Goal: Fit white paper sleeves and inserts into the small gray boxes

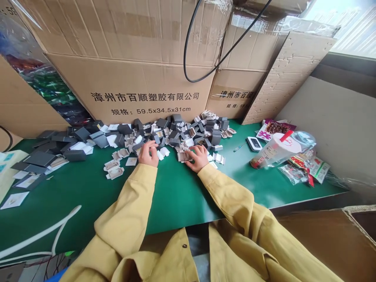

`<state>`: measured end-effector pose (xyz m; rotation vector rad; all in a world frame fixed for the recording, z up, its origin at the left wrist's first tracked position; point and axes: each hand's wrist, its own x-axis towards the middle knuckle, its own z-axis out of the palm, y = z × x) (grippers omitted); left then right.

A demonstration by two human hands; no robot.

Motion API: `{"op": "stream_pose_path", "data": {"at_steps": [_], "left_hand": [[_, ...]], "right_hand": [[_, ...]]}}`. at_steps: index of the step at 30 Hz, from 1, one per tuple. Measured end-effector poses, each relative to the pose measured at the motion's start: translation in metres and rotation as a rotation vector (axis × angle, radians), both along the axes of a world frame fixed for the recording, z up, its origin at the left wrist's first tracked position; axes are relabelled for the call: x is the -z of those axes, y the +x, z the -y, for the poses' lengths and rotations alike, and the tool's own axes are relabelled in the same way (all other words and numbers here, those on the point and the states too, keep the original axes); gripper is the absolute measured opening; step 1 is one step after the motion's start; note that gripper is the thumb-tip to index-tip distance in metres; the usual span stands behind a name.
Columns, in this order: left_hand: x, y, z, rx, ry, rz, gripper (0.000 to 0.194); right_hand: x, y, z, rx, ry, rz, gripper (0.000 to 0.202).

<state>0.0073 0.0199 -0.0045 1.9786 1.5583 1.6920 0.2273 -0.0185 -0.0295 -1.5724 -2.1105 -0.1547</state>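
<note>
I see right hand [198, 156] arched at a white insert [182, 157], likely steadying it — left hand [149, 154] curled by dark boxes [162, 123] — can't tell either grip.

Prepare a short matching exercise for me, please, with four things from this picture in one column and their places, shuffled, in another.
Things:
1. Black cable
2. Drink cup
3. Dark grey boxes
4. Right hand

Places:
A. Strewn along the foot of the large cartons
B. At the near edge of the heap, by a pale insert
C. Hanging in a loop above the table
D. Beside the packets at the right

Pairs: 1-C, 2-D, 3-A, 4-B
</note>
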Motion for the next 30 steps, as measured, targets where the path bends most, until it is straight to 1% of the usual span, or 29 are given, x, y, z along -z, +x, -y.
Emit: {"op": "stream_pose_path", "data": {"at_steps": [2, 5, 7, 9, 12, 14, 17, 19, 21, 23, 25, 28, 30], "left_hand": [[-0.004, -0.018, -0.005, -0.072, 0.072, -0.019, 0.024], [-0.004, -0.047, -0.012, -0.142, 0.105, -0.024, 0.029], [-0.001, -0.061, -0.016, -0.201, 0.082, 0.004, 0.037], [0.004, -0.069, -0.021, -0.264, 0.042, 0.043, 0.043], [0.012, -0.071, -0.028, -0.294, -0.023, 0.033, 0.047], [0.015, -0.070, -0.032, -0.286, -0.035, -0.012, 0.048], [0.019, -0.070, -0.037, -0.276, -0.061, -0.049, 0.039], [0.022, -0.073, -0.039, -0.253, -0.137, -0.030, 0.028], [0.025, -0.074, -0.040, -0.232, -0.192, -0.003, 0.022], [0.027, -0.075, -0.040, -0.214, -0.183, 0.009, 0.022], [0.029, -0.075, -0.041, -0.184, -0.154, 0.009, 0.024], [0.028, -0.073, -0.042, -0.140, -0.159, 0.023, 0.029], [0.026, -0.072, -0.040, -0.139, -0.190, 0.062, 0.032]], "right_hand": [[0.001, 0.003, 0.002, 0.017, 0.048, -0.050, 0.037], [0.002, 0.002, 0.002, 0.047, 0.090, -0.120, 0.025], [0.001, -0.005, 0.000, 0.021, 0.090, -0.150, 0.021], [-0.001, -0.016, -0.004, -0.053, 0.071, -0.179, 0.020], [-0.006, -0.041, -0.014, -0.204, -0.010, -0.208, 0.022], [-0.008, -0.058, -0.023, -0.243, -0.092, -0.195, 0.024], [-0.009, -0.077, -0.040, -0.196, -0.151, -0.171, 0.038], [-0.009, -0.082, -0.049, -0.152, -0.136, -0.169, 0.053], [-0.010, -0.082, -0.057, -0.108, -0.092, -0.156, 0.062], [-0.014, -0.078, -0.061, -0.069, -0.047, -0.115, 0.061], [-0.020, -0.073, -0.064, -0.025, -0.025, -0.042, 0.052], [-0.027, -0.072, -0.066, 0.043, -0.104, 0.119, 0.035], [-0.027, -0.077, -0.068, 0.074, -0.181, 0.193, 0.032]]}}
